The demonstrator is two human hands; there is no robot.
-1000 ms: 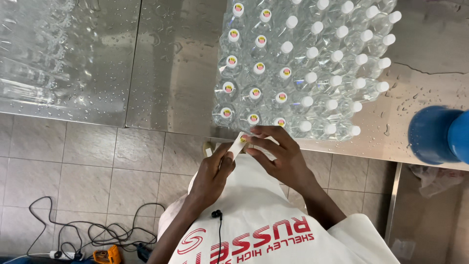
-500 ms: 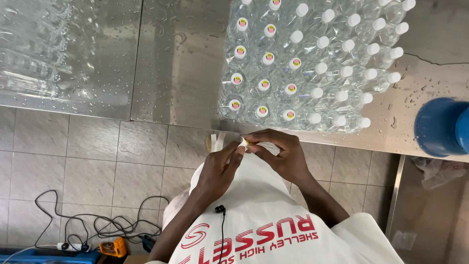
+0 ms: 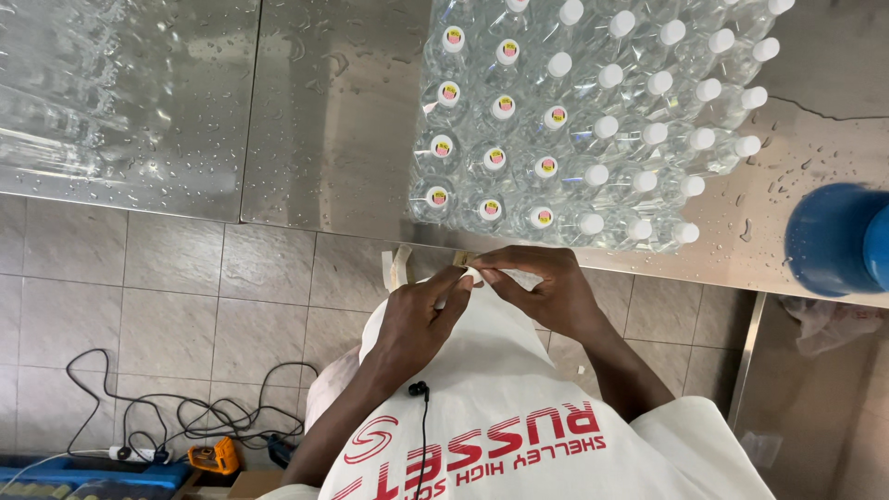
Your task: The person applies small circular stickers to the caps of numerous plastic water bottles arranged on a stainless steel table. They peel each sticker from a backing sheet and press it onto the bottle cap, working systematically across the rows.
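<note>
At the edge of the wet stainless-steel surface (image 3: 333,139), the left hand (image 3: 417,319) and right hand (image 3: 546,287) pinch a small round sticker (image 3: 463,259) between closed fingertips, just below the cluster of clear plastic water bottles (image 3: 574,120); peeling it cleanly probably calls for a light fingertip grip, keeping the adhesive off the skin; a large blue bottle cap (image 3: 838,239) sits far right.

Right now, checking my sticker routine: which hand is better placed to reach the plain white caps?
Probably the right hand: it lies nearer the plain white caps, while the left hand sits below the stickered caps.
</note>
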